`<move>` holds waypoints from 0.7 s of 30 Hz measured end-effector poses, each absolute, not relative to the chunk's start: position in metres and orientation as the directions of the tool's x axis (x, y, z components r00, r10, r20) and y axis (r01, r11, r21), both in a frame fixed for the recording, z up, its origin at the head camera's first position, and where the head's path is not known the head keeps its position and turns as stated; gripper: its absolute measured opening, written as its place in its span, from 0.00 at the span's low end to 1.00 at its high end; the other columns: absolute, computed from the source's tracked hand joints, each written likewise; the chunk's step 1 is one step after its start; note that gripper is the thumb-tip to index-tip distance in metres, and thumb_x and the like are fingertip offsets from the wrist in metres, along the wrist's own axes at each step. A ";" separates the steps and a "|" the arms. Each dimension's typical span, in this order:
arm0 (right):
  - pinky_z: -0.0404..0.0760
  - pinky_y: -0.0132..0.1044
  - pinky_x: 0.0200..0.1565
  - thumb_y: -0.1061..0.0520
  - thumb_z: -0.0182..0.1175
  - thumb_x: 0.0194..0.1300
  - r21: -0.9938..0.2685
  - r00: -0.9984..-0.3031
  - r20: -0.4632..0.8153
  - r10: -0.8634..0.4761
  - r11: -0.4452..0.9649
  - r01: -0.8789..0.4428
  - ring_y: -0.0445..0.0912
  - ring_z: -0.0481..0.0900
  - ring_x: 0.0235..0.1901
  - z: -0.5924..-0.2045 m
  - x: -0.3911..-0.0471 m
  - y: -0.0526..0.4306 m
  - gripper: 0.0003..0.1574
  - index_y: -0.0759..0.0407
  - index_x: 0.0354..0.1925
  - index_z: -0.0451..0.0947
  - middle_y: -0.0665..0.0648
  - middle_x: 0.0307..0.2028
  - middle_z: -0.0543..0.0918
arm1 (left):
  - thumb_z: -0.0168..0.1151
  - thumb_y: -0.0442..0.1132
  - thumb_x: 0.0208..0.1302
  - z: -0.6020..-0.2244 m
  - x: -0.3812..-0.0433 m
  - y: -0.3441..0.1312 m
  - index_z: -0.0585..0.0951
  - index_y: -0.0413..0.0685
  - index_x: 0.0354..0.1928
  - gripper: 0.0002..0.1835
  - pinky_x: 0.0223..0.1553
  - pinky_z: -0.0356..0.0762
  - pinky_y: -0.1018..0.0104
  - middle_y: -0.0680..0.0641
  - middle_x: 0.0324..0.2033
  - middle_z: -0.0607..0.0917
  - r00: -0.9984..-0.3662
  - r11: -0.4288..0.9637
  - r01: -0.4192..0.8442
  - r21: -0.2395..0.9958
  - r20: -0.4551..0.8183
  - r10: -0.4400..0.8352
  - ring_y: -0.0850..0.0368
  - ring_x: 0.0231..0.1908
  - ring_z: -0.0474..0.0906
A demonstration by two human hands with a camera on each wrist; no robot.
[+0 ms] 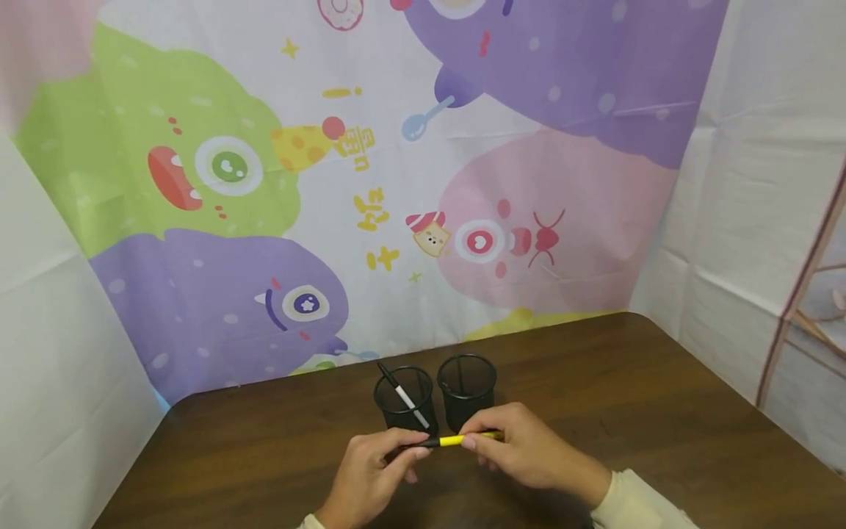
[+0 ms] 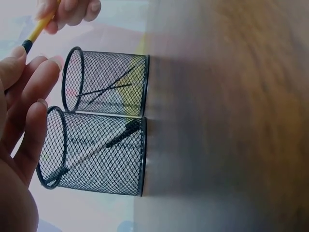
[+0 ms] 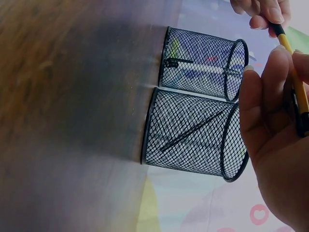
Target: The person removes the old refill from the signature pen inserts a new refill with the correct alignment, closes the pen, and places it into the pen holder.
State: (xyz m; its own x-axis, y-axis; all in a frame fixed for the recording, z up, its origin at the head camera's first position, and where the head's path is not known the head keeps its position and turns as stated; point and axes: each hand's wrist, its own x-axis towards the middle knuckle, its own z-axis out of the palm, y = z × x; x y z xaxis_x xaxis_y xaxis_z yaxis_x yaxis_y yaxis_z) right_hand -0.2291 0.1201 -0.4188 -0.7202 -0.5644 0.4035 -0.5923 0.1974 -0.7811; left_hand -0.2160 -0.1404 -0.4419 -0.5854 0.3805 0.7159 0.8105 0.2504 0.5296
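Observation:
A yellow pen [image 1: 452,441] with black ends is held level between both hands, in front of two cups. My left hand [image 1: 371,468] pinches its black left end between thumb and finger. Around the pen's right part, my right hand [image 1: 529,450] grips with thumb and fingers; the right wrist view shows a black clip there. Just behind the left hand stands a black mesh cup [image 1: 390,413] with a white marker [image 1: 406,397] with black ends leaning in it. Beside it is a second mesh cup [image 1: 468,408]; thin dark lines show through its mesh, and I cannot tell what they are.
Both cups stand upright, side by side, on a dark brown wooden table [image 1: 628,411]. Behind the table hangs a cloth [image 1: 410,308] printed with cartoon monsters. Pale cloth walls [image 1: 720,279] close off the left and right sides.

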 end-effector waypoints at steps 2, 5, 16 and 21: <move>0.83 0.35 0.23 0.55 0.63 0.71 -0.780 -0.716 0.407 -0.567 0.192 -0.596 0.37 0.79 0.20 -0.419 -0.229 0.121 0.06 0.55 0.41 0.85 0.47 0.25 0.82 | 0.68 0.32 0.63 -0.442 -0.216 -0.141 0.86 0.43 0.46 0.09 0.17 0.75 0.77 0.49 0.28 0.88 -0.582 0.251 0.813 0.526 0.715 0.388 0.71 0.20 0.79; 0.83 0.35 0.23 0.56 0.63 0.71 -0.775 -0.708 0.417 -0.570 0.184 -0.604 0.39 0.79 0.21 -0.420 -0.229 0.121 0.05 0.55 0.41 0.85 0.48 0.25 0.83 | 0.68 0.32 0.64 -0.442 -0.217 -0.141 0.86 0.45 0.46 0.09 0.17 0.75 0.78 0.51 0.28 0.88 -0.587 0.250 0.809 0.532 0.706 0.395 0.72 0.20 0.79; 0.84 0.35 0.26 0.56 0.65 0.69 -0.766 -0.687 0.440 -0.578 0.157 -0.623 0.37 0.80 0.23 -0.421 -0.231 0.120 0.08 0.59 0.42 0.85 0.50 0.28 0.84 | 0.68 0.29 0.62 -0.443 -0.216 -0.142 0.87 0.44 0.43 0.09 0.19 0.77 0.77 0.51 0.30 0.89 -0.611 0.263 0.791 0.553 0.688 0.392 0.69 0.19 0.80; 0.84 0.35 0.27 0.56 0.65 0.69 -0.758 -0.684 0.447 -0.576 0.162 -0.632 0.37 0.81 0.24 -0.423 -0.231 0.120 0.07 0.57 0.42 0.85 0.50 0.29 0.84 | 0.67 0.24 0.60 -0.445 -0.216 -0.141 0.86 0.40 0.41 0.09 0.20 0.77 0.77 0.48 0.28 0.89 -0.617 0.265 0.786 0.558 0.682 0.393 0.67 0.18 0.80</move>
